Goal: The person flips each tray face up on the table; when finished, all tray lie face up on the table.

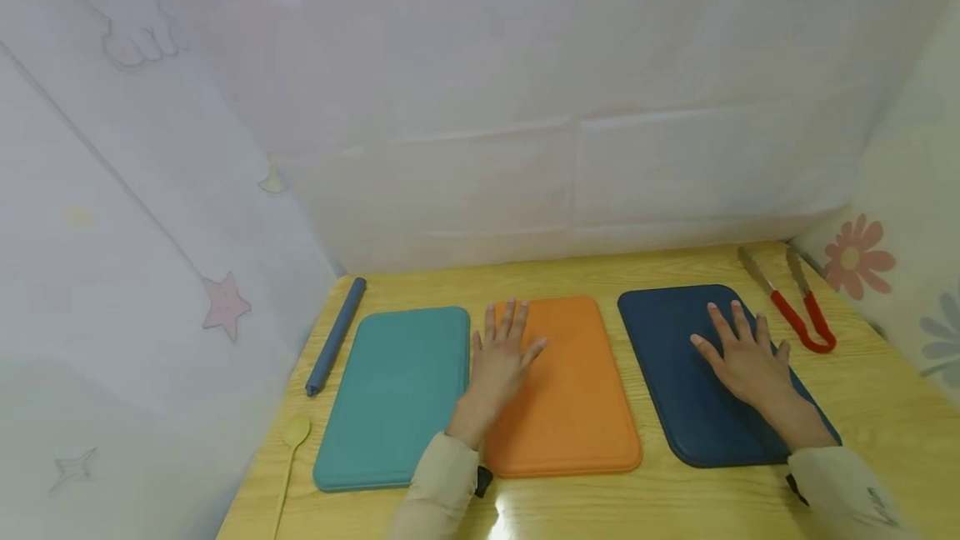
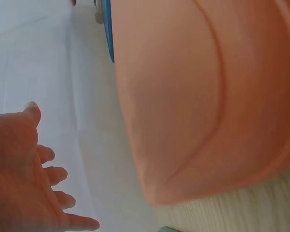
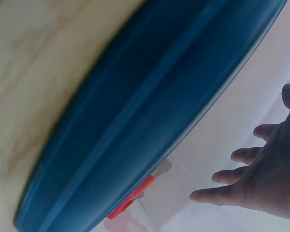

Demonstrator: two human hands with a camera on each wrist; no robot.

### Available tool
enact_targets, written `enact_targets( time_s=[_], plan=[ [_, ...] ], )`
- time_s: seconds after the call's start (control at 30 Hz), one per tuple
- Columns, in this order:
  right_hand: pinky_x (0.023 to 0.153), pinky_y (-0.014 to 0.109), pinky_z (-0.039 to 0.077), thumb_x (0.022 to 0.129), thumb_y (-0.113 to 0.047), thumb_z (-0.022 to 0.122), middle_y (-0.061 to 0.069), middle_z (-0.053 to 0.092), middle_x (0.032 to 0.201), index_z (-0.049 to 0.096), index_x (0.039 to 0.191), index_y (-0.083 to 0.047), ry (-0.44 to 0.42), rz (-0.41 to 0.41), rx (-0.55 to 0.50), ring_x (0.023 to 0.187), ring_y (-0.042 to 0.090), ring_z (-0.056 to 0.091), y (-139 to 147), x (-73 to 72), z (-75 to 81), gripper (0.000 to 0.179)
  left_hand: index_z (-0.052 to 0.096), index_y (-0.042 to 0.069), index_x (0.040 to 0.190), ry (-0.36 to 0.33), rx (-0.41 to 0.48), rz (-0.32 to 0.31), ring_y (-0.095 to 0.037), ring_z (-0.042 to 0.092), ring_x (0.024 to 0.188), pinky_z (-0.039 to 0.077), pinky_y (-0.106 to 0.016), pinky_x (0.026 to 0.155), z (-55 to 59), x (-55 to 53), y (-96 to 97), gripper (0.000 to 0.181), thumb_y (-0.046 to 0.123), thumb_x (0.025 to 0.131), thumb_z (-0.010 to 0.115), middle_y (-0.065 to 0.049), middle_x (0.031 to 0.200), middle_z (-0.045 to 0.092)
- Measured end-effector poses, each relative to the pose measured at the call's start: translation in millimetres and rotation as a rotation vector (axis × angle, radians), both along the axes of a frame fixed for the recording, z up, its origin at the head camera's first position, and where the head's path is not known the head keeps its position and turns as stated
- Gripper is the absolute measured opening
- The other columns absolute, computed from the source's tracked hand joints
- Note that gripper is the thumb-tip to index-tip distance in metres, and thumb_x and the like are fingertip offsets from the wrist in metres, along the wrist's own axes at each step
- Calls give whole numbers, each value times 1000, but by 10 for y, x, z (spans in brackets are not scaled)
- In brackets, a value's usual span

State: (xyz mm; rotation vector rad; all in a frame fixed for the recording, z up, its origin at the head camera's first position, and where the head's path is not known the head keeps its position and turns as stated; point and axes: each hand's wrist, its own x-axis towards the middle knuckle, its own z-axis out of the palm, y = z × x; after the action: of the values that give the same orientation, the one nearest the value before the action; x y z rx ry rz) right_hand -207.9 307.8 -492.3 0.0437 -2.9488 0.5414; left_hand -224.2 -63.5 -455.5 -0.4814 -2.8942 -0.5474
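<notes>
My left hand hovers with fingers spread over the left side of the orange board; the left wrist view shows air between the palm and the board. Over the dark blue board is my right hand, its fingers straight and apart, also raised off the surface in the right wrist view. Neither hand holds anything. To the left of the orange board lies a teal board. All three are flat rectangles with rounded corners, side by side on the wooden table.
Metal tongs with red handles lie open at the back right. Along the left edge are a blue rod-like roll and a long-handled yellow-green spoon. White hangings with drawn figures enclose the table's back and sides.
</notes>
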Motion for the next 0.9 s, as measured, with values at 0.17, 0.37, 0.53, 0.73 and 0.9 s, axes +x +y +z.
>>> enact_targets(
  time_s=[0.17,0.37,0.53,0.73,0.9],
  plan=[
    [92,83,2,100,-58,32,26,-5,157,0,157,-18,-4,-12,-10,135,60,-8,24,-14,-9,76,17,17,156,2,-11,-35,-34,1,146,21,-67,107,5,-41,69,71,53,99,40,-6,161,12],
    [91,83,2,100,-58,31,29,-4,156,-2,156,-18,-20,-14,-21,135,61,-6,72,11,-7,76,18,16,156,-24,-24,-36,-33,1,147,22,-66,107,-14,-43,127,72,55,99,38,-8,161,14],
    [92,83,1,100,-58,31,32,1,155,0,156,-17,-33,-25,-23,134,62,-6,109,28,-11,76,16,18,156,-40,-5,-46,-32,-1,147,20,-65,109,-48,-27,184,71,54,99,38,-7,161,11],
    [91,83,2,100,-59,30,32,0,155,-1,156,-18,-45,-29,-19,134,62,-5,149,23,-20,76,14,18,156,-61,19,-71,-31,-3,146,18,-64,110,-60,8,264,72,55,99,38,-4,161,7],
    [91,83,3,100,-59,29,33,2,155,0,157,-17,-52,-35,-7,134,62,-1,184,13,-38,76,12,20,156,-55,0,-74,-33,0,146,20,-63,109,-81,28,334,72,56,99,36,-6,161,9]
  ],
)
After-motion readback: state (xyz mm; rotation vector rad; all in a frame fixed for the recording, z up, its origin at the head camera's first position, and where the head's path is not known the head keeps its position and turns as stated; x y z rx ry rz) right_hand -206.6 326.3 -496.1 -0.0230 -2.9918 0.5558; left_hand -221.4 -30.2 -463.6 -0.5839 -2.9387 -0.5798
